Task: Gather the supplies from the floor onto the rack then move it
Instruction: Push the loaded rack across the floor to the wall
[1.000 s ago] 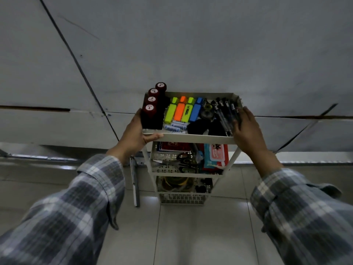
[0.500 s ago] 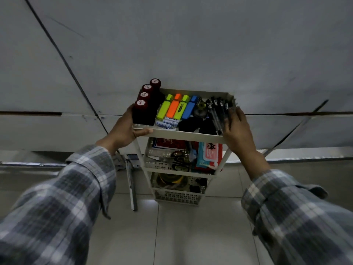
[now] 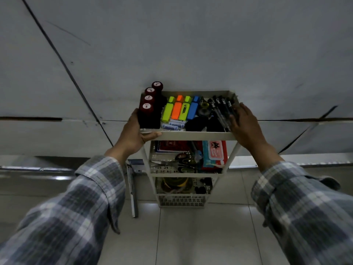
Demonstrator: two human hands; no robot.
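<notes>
A white three-tier rack (image 3: 193, 136) stands on the tiled floor against the wall. Its top tray holds red-capped bottles (image 3: 149, 106), several highlighters (image 3: 179, 109), black pens (image 3: 221, 109), small batteries (image 3: 172, 124) and dark objects. The middle tier holds a red notebook (image 3: 172, 146), scissors and a red and teal packet (image 3: 214, 153); tape rolls lie on the bottom tier. My left hand (image 3: 133, 136) grips the top tray's left front corner. My right hand (image 3: 244, 125) holds the tray's right side, fingers over the rim by the pens.
A grey wall (image 3: 191, 44) with dark panel seams rises right behind the rack. A long metal strip (image 3: 132, 190) lies on the floor tiles (image 3: 200, 236) to the left of the rack's base. A skirting ledge runs along the wall's foot.
Both hands have kept their hold on the top tray. The rack has shifted slightly in view, first leftward and then back toward the middle, staying close to the wall.
</notes>
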